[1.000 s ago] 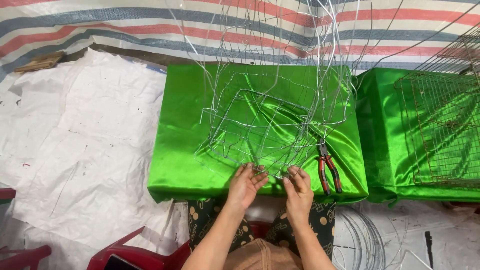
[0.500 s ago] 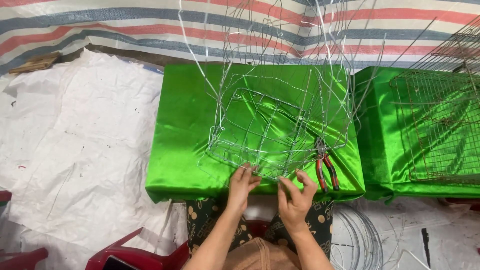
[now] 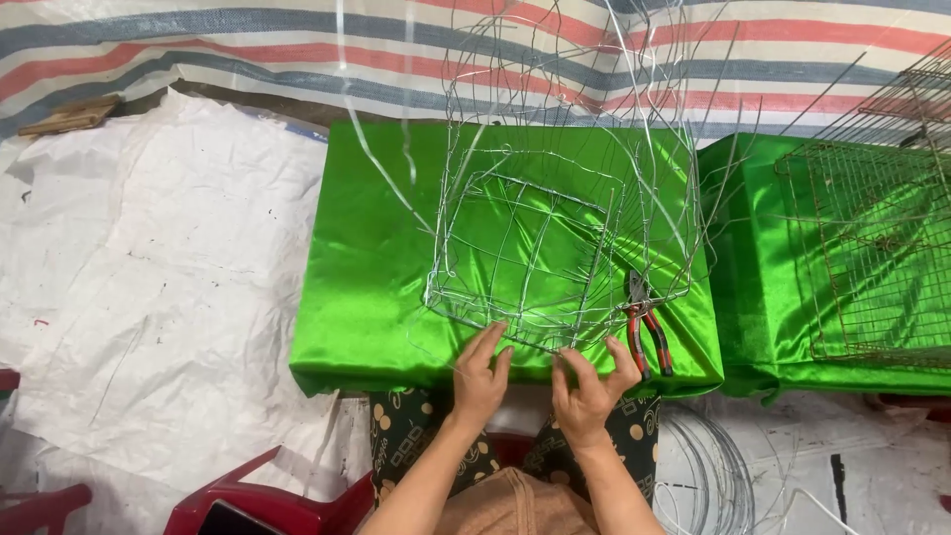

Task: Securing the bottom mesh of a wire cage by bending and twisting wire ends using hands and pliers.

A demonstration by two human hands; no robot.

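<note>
— While the person sits at the near edge of the green cloth-covered table [image 3: 376, 287], what are the hands on?

— Both are at the front rim of the wire basket frame [image 3: 535, 258], which stands on the green cloth a little right of the middle, its loose wire ends sticking up toward the striped tarp [image 3: 198, 50] behind. The left hand [image 3: 480, 372] has its fingers spread and raised against the lower rim. The right hand [image 3: 591, 389] is just beside it, fingers also fanned out, tips at the same rim wire.

— Pinching the wire, or only touching?

— I cannot tell; the wire is too thin against the fingers. Neither hand looks closed into a fist.

— Anything else near?

— Red-handled pliers [image 3: 646, 332] lie on the cloth just right of the right hand, jaws pointing away toward the frame. Further right, on a second green-covered table, sits a rusty wire mesh cage [image 3: 872, 258]. A coil of wire [image 3: 708, 476] lies on the floor by the right knee, white sheeting [image 3: 149, 297] spreads to the left, and a red plastic chair [image 3: 267, 495] shows below.
</note>
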